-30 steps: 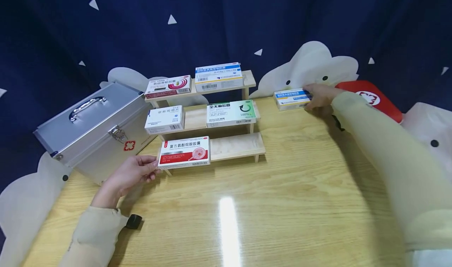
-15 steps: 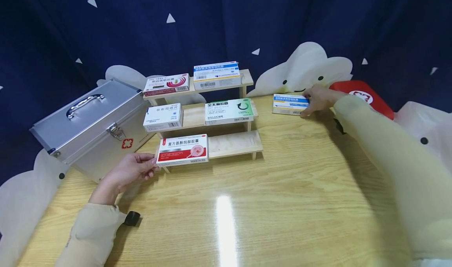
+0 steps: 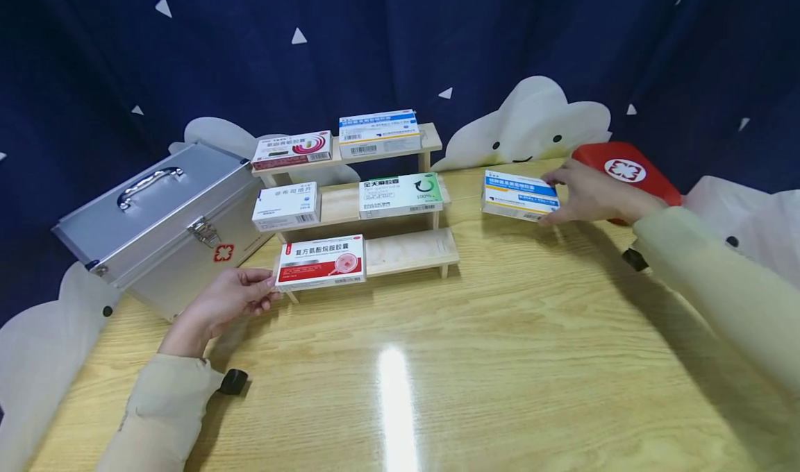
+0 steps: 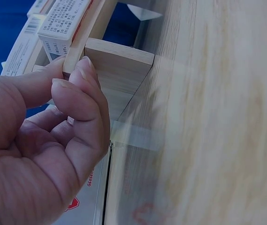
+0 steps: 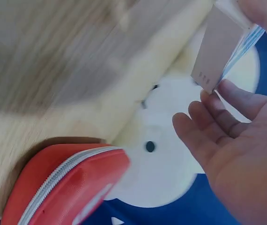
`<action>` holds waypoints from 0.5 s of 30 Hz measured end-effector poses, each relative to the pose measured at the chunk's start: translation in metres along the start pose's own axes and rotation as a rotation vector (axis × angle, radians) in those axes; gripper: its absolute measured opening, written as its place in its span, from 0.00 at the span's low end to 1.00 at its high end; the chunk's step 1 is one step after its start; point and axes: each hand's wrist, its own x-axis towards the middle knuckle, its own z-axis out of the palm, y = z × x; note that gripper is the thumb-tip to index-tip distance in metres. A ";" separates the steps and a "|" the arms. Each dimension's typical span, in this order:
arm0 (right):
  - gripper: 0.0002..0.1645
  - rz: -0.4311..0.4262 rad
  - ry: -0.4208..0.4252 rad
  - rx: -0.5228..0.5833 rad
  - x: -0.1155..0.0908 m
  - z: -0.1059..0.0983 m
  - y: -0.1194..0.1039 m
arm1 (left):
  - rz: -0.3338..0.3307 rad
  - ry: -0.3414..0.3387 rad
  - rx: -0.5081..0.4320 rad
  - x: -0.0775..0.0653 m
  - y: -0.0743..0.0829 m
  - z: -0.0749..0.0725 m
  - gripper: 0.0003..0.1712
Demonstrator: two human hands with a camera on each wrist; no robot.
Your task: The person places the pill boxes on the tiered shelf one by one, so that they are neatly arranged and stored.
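My left hand [image 3: 228,307] pinches the left end of the bottom step of a three-tier wooden rack [image 3: 412,251]. In the left wrist view, thumb and fingertips close on the step's board [image 4: 98,21], beside the end of a medicine box [image 4: 64,27]. That red-and-white medicine box [image 3: 321,260] lies on the bottom step. To the right of the rack, my right hand [image 3: 590,193] grips a blue-and-white medicine box [image 3: 520,196] by its right end. The right wrist view shows this box's plain end [image 5: 218,44] between thumb and fingers, tilted above the table.
The middle step bears a white box [image 3: 286,206] and a green-and-white box [image 3: 400,196]. On top sit a maroon-and-white box [image 3: 292,150] and another blue-and-white box [image 3: 379,133]. A silver case [image 3: 162,201] stands left; a red zip pouch [image 3: 625,170] lies behind my right hand.
My right hand has brought the blue-and-white box toward me, and its broad face now tilts more into view. The left hand keeps its hold on the rack.
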 end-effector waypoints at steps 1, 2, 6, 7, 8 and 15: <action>0.51 -0.014 0.017 -0.001 -0.008 -0.001 -0.004 | 0.001 -0.001 0.000 0.000 0.000 0.000 0.25; 0.52 -0.016 0.026 0.002 -0.015 -0.001 -0.009 | 0.001 -0.003 -0.001 0.000 0.000 0.000 0.25; 0.55 -0.032 0.068 0.023 -0.041 0.000 -0.029 | 0.008 -0.004 -0.006 -0.001 0.000 -0.001 0.25; 0.56 -0.043 0.078 0.030 -0.047 0.000 -0.034 | 0.008 -0.004 -0.007 -0.001 0.001 0.000 0.25; 0.55 -0.052 0.085 0.037 -0.052 0.002 -0.040 | 0.008 -0.003 -0.007 -0.002 0.001 0.000 0.24; 0.53 -0.143 0.102 0.051 -0.078 0.019 -0.072 | 0.002 -0.007 0.005 -0.001 0.002 0.001 0.23</action>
